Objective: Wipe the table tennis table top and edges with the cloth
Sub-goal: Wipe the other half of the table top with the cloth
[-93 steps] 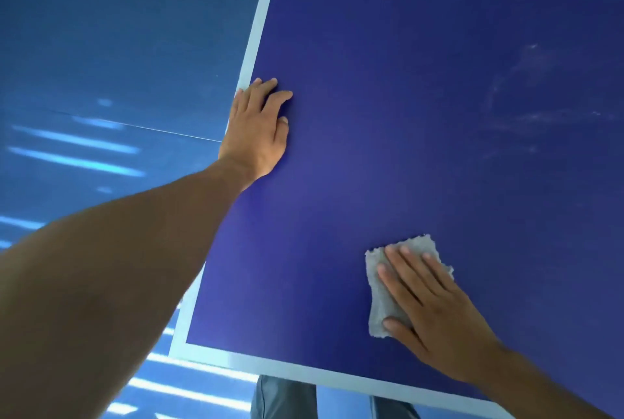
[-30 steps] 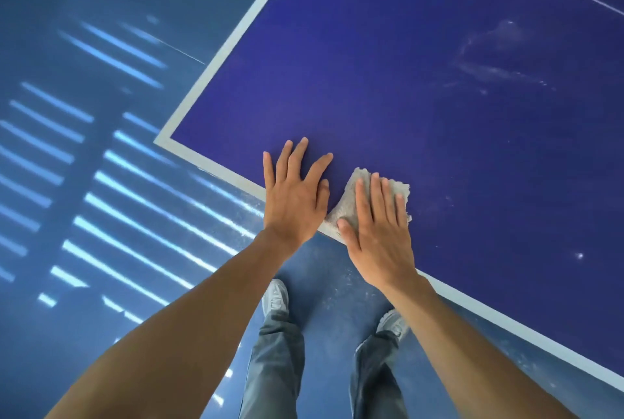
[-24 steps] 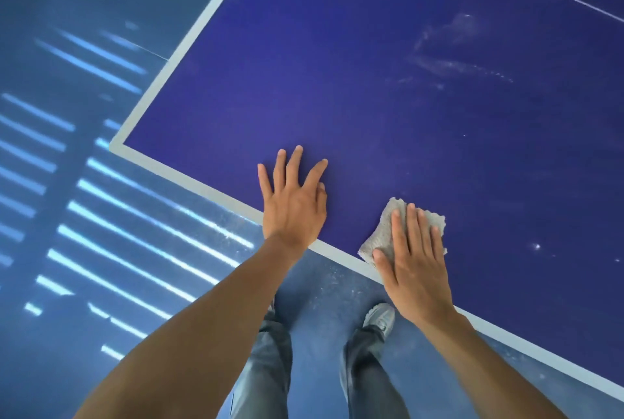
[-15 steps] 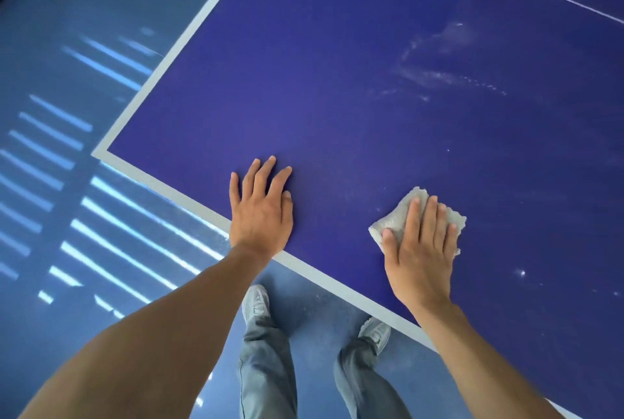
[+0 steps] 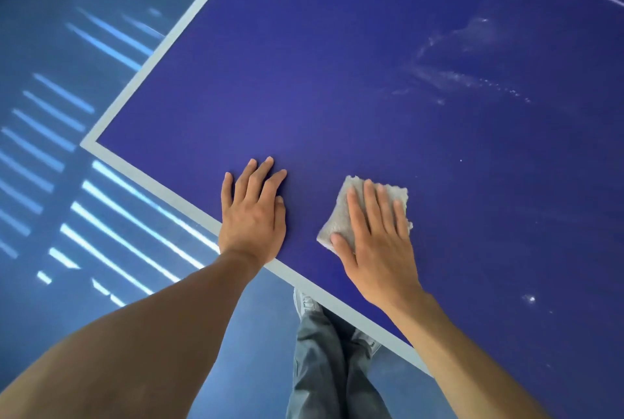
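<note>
Presses the cloth flat on the table just inside the near edge under the straight fingers of the right hand, rests the empty left hand flat just beside, with smears well apart up-right, nearer the right hand.

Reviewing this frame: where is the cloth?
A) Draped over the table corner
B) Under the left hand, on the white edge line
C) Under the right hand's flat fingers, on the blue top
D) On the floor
C: the cloth lies on the table top, pressed under the right hand; the left hand rests bare.
</note>
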{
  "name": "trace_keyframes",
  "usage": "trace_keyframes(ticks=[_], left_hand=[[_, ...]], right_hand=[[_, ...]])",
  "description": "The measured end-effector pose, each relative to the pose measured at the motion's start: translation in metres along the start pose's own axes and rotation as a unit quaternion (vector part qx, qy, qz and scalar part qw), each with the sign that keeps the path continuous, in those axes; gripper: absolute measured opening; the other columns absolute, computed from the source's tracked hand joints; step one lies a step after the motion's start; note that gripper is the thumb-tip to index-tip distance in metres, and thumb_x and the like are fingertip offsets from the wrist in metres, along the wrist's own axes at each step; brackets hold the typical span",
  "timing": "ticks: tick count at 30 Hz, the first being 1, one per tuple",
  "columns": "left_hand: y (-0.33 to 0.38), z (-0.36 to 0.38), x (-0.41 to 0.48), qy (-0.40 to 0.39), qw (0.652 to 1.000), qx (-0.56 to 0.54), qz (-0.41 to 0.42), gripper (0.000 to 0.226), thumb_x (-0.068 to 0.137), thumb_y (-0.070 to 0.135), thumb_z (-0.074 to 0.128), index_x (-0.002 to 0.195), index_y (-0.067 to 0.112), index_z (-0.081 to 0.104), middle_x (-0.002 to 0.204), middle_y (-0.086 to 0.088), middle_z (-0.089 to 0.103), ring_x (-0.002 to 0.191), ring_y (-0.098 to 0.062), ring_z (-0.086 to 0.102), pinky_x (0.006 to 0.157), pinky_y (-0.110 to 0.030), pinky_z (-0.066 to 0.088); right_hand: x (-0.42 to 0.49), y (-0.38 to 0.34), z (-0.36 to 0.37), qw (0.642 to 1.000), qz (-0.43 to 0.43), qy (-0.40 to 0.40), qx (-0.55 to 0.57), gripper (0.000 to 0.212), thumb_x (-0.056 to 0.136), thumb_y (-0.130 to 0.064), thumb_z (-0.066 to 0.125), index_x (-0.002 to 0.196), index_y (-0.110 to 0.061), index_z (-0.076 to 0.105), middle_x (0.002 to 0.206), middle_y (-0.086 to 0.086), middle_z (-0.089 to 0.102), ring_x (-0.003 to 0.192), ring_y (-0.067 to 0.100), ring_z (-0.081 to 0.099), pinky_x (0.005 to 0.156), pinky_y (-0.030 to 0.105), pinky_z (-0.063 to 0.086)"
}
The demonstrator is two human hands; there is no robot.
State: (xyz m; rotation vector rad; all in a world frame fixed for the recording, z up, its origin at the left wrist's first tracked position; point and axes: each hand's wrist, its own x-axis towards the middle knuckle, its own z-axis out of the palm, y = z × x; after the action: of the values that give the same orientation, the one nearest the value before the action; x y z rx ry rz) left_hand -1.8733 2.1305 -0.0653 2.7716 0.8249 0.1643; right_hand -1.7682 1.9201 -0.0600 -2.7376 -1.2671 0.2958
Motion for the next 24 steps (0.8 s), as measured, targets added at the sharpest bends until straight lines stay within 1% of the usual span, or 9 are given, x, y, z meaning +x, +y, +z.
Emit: trace_keyframes(ticks=[3, 6, 9, 11, 13, 16, 20, 22, 24], left_hand=[[-0.001, 0.004, 0.0, 0.014, 1.0, 0.001, 0.013, 0.049, 0.104, 0.025, 0.03, 0.145, 0.017, 0.053, 0.159, -0.004, 0.044, 0.152, -0.03, 0.032, 0.125, -0.06, 0.017], [-0.005, 0.008, 0.004, 0.027, 0.999, 0.001, 0.021, 0.047, 0.104, 0.024, 0.031, 0.146, 0.018, 0.052, 0.158, -0.004, 0.045, 0.152, -0.03, 0.032, 0.125, -0.06, 0.017], [-0.007, 0.008, 0.002, 0.02, 1.0, 0.0, 0.017, 0.047, 0.104, 0.024, 0.031, 0.146, 0.019, 0.052, 0.159, -0.004, 0.045, 0.152, -0.03, 0.031, 0.125, -0.06, 0.017], [-0.004, 0.005, 0.002, 0.011, 1.0, -0.004, 0.013, 0.048, 0.104, 0.025, 0.031, 0.147, 0.018, 0.052, 0.16, -0.004, 0.044, 0.153, -0.03, 0.031, 0.126, -0.06, 0.016], [-0.003, 0.001, -0.003, 0.014, 1.0, -0.018, 0.012, 0.048, 0.103, 0.025, 0.033, 0.146, 0.016, 0.054, 0.159, -0.005, 0.045, 0.152, -0.03, 0.032, 0.125, -0.06, 0.016], [-0.001, -0.006, -0.007, 0.031, 0.998, -0.049, 0.007, 0.046, 0.102, 0.024, 0.038, 0.141, 0.014, 0.06, 0.154, -0.006, 0.052, 0.148, -0.031, 0.04, 0.124, -0.061, 0.018], [0.009, -0.016, 0.018, 0.012, 0.999, -0.043, -0.009, 0.048, 0.101, 0.029, 0.036, 0.141, 0.017, 0.06, 0.154, -0.007, 0.052, 0.148, -0.033, 0.04, 0.126, -0.061, 0.014], [0.013, -0.015, 0.038, -0.013, 1.0, -0.027, -0.006, 0.05, 0.102, 0.032, 0.034, 0.145, 0.02, 0.057, 0.157, -0.008, 0.047, 0.151, -0.033, 0.035, 0.126, -0.061, 0.011], [0.021, -0.01, 0.066, -0.034, 0.999, -0.014, 0.003, 0.051, 0.103, 0.034, 0.035, 0.149, 0.022, 0.052, 0.162, -0.009, 0.04, 0.153, -0.034, 0.029, 0.126, -0.062, 0.008]], right_hand=[[-0.011, 0.027, -0.008, 1.0, 0.011, -0.019, -0.017, 0.071, 0.11, -0.055, 0.021, 0.167, -0.012, 0.017, 0.173, 0.015, 0.016, 0.161, 0.031, 0.014, 0.129, 0.055, 0.017], [0.062, 0.028, -0.014, 0.998, 0.061, 0.014, -0.032, 0.071, 0.11, -0.052, 0.023, 0.166, -0.008, 0.019, 0.171, 0.021, 0.02, 0.158, 0.038, 0.02, 0.128, 0.056, 0.016], [0.149, 0.009, -0.021, 0.988, 0.151, 0.007, -0.001, 0.075, 0.109, -0.051, 0.027, 0.167, -0.007, 0.008, 0.173, 0.021, 0.009, 0.16, 0.038, 0.008, 0.128, 0.057, 0.005], [0.179, -0.011, -0.022, 0.987, 0.161, 0.0, 0.018, 0.076, 0.109, -0.052, 0.027, 0.167, -0.008, 0.003, 0.173, 0.021, 0.003, 0.161, 0.037, 0.002, 0.128, 0.057, 0.0], [0.178, -0.031, -0.02, 0.992, 0.125, -0.005, 0.028, 0.076, 0.109, -0.052, 0.027, 0.167, -0.01, 0.002, 0.174, 0.019, 0.002, 0.161, 0.036, 0.0, 0.129, 0.056, 0.0], [0.135, -0.036, -0.015, 0.998, 0.069, 0.004, 0.006, 0.074, 0.109, -0.054, 0.022, 0.167, -0.011, 0.007, 0.174, 0.019, 0.007, 0.161, 0.036, 0.006, 0.13, 0.054, 0.006], [0.076, -0.008, -0.011, 0.998, 0.058, -0.007, -0.004, 0.074, 0.108, -0.058, 0.018, 0.167, -0.012, 0.013, 0.173, 0.016, 0.013, 0.161, 0.034, 0.011, 0.13, 0.053, 0.013], [0.061, 0.011, -0.015, 0.998, 0.05, -0.024, -0.01, 0.075, 0.108, -0.059, 0.014, 0.167, -0.014, 0.013, 0.174, 0.015, 0.014, 0.161, 0.032, 0.013, 0.13, 0.052, 0.015], [0.067, 0.038, -0.023, 0.997, 0.068, -0.031, -0.017, 0.075, 0.108, -0.059, 0.014, 0.167, -0.013, 0.012, 0.173, 0.015, 0.014, 0.16, 0.033, 0.014, 0.13, 0.052, 0.016]])
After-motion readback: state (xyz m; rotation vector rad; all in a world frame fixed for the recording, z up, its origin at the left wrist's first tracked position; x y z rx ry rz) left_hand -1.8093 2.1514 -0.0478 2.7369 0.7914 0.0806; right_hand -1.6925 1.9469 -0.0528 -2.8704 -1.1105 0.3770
